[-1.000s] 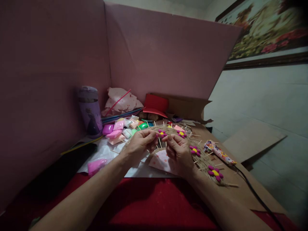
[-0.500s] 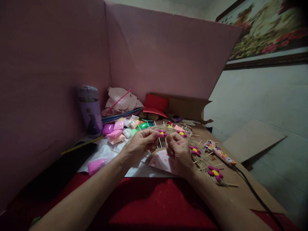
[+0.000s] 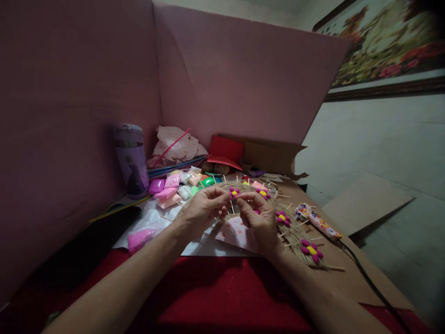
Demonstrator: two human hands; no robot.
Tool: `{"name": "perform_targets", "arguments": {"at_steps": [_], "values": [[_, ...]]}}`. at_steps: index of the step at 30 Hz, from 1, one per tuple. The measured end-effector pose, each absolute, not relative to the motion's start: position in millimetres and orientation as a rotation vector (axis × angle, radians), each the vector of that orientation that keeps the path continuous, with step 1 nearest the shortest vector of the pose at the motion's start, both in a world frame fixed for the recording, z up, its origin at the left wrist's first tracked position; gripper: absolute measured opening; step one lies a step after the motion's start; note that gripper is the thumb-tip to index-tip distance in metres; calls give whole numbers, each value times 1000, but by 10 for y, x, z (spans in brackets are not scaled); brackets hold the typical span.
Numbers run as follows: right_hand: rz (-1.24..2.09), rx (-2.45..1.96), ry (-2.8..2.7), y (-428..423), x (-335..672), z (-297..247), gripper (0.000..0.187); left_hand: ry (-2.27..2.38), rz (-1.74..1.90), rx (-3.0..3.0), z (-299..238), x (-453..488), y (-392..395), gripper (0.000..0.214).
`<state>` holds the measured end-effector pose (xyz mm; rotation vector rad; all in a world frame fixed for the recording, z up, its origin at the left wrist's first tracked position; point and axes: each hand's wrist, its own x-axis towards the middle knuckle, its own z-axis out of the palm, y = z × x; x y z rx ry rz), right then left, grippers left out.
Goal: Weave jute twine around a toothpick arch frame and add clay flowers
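Observation:
A twine-wound ring (image 3: 295, 234) studded with toothpicks lies in front of me. Pink clay flowers with yellow centres sit on it, one at the near right (image 3: 311, 249) and one further up (image 3: 282, 218). My left hand (image 3: 205, 208) and my right hand (image 3: 257, 218) meet at the ring's far side. Both pinch at a small pink flower (image 3: 234, 192) there. My fingers are curled and pressed together around it. A pink patterned paper (image 3: 234, 230) lies under the ring's middle.
A purple bottle (image 3: 131, 160) stands at the back left. Packets of coloured clay (image 3: 167, 188) lie beside it. A patterned glue gun (image 3: 314, 220) with a black cord (image 3: 368, 280) rests on the right. Pink boards (image 3: 225, 74) wall the back. A cardboard box (image 3: 274, 157) stands behind.
My right hand's fingers have shifted slightly left and closer to the small flower. The left hand has stayed almost still.

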<state>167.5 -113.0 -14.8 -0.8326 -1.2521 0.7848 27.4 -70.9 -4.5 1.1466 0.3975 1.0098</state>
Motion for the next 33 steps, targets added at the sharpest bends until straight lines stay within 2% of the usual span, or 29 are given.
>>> {"name": "perform_targets", "arguments": {"at_steps": [10,15,33], "values": [[701,-905,-1266,-1111,1687,-174,17,355,998,1099,-54,273,-708,22],[682,-931,-1274,-1108,1694,-179,15,395,1047,1090,-76,272,-696,14],[646,-935,-1299,-1115,1691,-193,15,386,1040,1051,-54,285,-714,21]]}}
